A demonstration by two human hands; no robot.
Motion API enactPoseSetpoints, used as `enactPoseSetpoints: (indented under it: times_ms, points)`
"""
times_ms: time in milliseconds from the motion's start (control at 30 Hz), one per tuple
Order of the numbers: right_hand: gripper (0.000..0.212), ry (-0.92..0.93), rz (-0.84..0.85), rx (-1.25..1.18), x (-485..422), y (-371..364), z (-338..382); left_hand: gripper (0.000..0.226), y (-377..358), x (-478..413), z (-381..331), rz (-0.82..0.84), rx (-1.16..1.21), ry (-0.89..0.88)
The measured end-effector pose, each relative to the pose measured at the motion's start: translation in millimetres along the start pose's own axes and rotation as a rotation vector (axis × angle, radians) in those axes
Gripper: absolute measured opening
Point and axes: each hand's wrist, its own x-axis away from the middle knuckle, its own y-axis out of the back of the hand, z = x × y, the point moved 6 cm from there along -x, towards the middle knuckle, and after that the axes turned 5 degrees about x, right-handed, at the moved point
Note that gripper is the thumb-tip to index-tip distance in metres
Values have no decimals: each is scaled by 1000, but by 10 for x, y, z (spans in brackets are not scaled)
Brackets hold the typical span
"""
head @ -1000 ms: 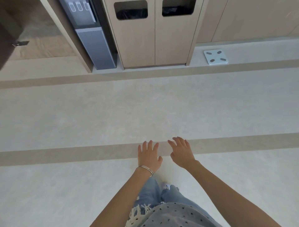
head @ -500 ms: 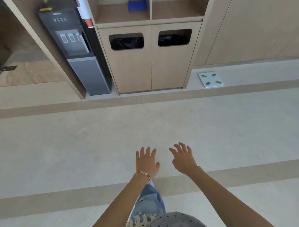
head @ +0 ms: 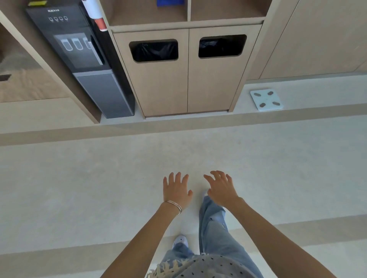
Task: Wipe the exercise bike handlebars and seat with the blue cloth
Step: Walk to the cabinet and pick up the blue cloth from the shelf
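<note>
A blue cloth [head: 169, 2] lies on the open wooden shelf at the top edge of the view, only its lower part showing. My left hand [head: 176, 190] and my right hand [head: 221, 187] are held out in front of me over the floor, fingers spread and relaxed, holding nothing. Both are well short of the shelf. No exercise bike is in view.
A wooden cabinet [head: 186, 79] with two bin openings stands ahead below the shelf. A black water dispenser [head: 83, 59] stands to its left. A white bathroom scale [head: 266, 99] lies on the floor at the right. My legs in jeans are mid-step.
I have walked toward the cabinet, so it and the dispenser look larger and the shelf with the blue cloth has come into view. Both hands stay out in front.
</note>
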Motion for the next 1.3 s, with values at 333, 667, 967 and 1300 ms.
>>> enactPoseSetpoints:
  times_ms: [333, 667, 967, 1300]
  points:
    - [55, 59, -99, -17, -1364, 901, -854, 60, 801, -1416, -491, -66, 26, 22]
    - [54, 166, -71, 39, -2145, 1211, -1084, 60, 1229, -2197, -510, -85, 40, 85]
    - [51, 157, -77, 47, -3100, 1657, -986, 61, 1662, -3039, -214, -91, 52, 73]
    - [54, 140, -153, 26, -4404, 2537, -505, 60, 2660, -4122, 506, -163, 71, -3]
